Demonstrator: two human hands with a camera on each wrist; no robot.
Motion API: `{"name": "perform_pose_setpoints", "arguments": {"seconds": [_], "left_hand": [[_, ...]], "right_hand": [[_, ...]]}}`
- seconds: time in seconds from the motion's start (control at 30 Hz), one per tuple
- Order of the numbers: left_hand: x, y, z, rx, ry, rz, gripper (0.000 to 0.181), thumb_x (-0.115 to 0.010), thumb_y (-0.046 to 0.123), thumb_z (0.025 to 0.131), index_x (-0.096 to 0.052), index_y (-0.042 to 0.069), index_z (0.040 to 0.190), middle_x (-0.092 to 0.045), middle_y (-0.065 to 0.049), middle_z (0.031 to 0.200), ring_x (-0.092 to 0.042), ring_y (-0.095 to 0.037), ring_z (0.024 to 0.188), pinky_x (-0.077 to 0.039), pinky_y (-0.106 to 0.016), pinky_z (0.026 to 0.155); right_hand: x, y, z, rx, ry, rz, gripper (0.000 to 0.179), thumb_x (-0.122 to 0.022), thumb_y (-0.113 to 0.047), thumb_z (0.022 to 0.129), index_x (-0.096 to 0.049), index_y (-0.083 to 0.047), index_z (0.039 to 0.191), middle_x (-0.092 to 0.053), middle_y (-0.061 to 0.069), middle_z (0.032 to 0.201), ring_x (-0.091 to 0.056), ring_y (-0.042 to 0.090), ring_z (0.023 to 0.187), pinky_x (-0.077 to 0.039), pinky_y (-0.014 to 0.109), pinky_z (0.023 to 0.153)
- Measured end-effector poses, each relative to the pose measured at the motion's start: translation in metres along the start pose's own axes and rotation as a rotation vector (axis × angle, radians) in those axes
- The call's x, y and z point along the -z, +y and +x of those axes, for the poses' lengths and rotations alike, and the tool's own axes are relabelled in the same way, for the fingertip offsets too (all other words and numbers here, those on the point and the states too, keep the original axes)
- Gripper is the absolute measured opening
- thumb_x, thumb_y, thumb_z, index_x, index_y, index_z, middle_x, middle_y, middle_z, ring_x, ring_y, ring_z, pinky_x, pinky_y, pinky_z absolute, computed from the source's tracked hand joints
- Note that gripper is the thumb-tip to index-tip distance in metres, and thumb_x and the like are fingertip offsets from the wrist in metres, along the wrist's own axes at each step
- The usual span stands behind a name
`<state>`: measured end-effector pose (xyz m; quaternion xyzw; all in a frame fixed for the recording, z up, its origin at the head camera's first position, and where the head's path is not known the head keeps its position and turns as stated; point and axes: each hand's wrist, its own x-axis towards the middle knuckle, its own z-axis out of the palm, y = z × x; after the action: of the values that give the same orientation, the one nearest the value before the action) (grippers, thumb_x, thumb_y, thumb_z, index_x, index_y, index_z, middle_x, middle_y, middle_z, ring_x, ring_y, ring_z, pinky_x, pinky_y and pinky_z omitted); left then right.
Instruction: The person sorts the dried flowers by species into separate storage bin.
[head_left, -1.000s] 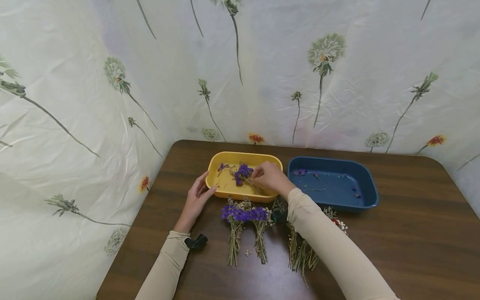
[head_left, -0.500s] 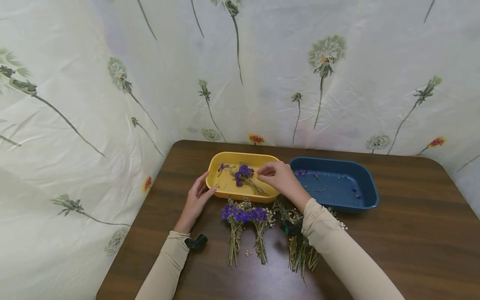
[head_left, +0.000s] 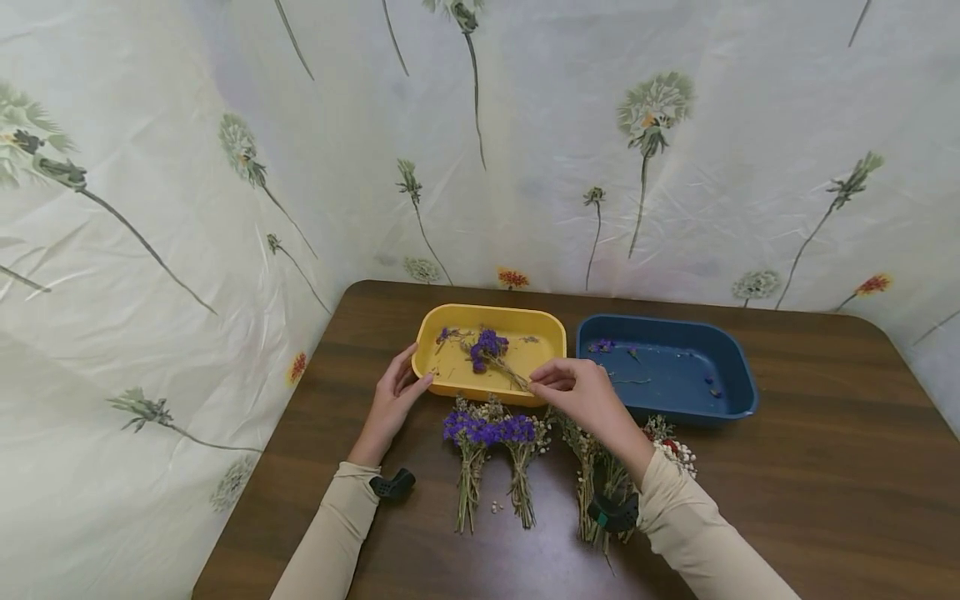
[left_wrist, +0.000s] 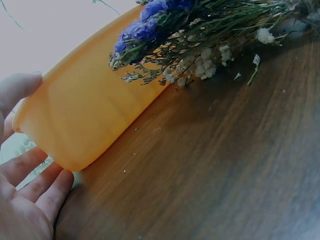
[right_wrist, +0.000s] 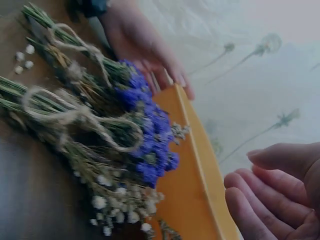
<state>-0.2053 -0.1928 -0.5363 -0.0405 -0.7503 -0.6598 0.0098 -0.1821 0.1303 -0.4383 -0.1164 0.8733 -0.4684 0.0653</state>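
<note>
In the head view my left hand grips the left end of a yellow plastic tray, thumb at the rim and fingers against the outer wall. Purple dried flowers with thin stems lie inside the tray. My right hand is over the tray's front right corner, fingertips right at the stem ends. The right wrist view shows its fingers loosely bent, the thumb a little apart, with nothing visible between them. Two tied bunches of purple dried flowers lie in front of the tray.
A blue plastic tray with a few flower scraps stands to the right. More dried bunches lie partly under my right forearm. Small white blossoms are scattered on the wooden table. A flower-printed sheet hangs behind it.
My right hand has let go of the purple flowers in the yellow tray, lifted off to the right, then come toward the front corner by the stem ends. My left hand has stayed put.
</note>
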Motion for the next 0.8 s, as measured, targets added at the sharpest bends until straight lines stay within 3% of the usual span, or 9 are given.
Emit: {"name": "perform_pose_setpoints", "arguments": {"seconds": [0.17, 0.53, 0.8], "left_hand": [[-0.001, -0.002, 0.0, -0.002, 0.004, -0.001, 0.063, -0.069, 0.024, 0.101, -0.042, 0.027, 0.158, -0.046, -0.007, 0.161, -0.048, -0.029, 0.146, -0.041, -0.053, 0.118], [0.0, -0.005, 0.001, -0.003, 0.005, 0.009, 0.062, -0.07, 0.025, 0.1, -0.044, 0.029, 0.156, -0.049, -0.006, 0.158, -0.052, -0.027, 0.143, -0.05, -0.025, 0.104], [0.001, -0.005, 0.001, -0.013, 0.004, 0.01, 0.063, -0.071, 0.022, 0.1, -0.044, 0.024, 0.157, -0.048, -0.01, 0.159, -0.051, -0.031, 0.143, -0.048, -0.036, 0.11]], "right_hand": [[-0.006, 0.006, -0.014, -0.014, -0.002, -0.022, 0.013, -0.078, -0.024, 0.094, -0.078, -0.015, 0.104, -0.08, 0.001, 0.097, -0.075, 0.014, 0.086, -0.061, 0.033, 0.077], [-0.02, 0.011, -0.039, -0.033, -0.046, -0.047, 0.015, -0.082, -0.024, 0.09, -0.077, -0.013, 0.099, -0.079, -0.003, 0.091, -0.072, 0.007, 0.081, -0.059, 0.028, 0.073], [-0.035, 0.016, -0.055, -0.034, -0.065, -0.061, 0.015, -0.084, -0.028, 0.087, -0.076, -0.016, 0.091, -0.077, -0.005, 0.085, -0.071, 0.005, 0.074, -0.059, 0.023, 0.07]]}}
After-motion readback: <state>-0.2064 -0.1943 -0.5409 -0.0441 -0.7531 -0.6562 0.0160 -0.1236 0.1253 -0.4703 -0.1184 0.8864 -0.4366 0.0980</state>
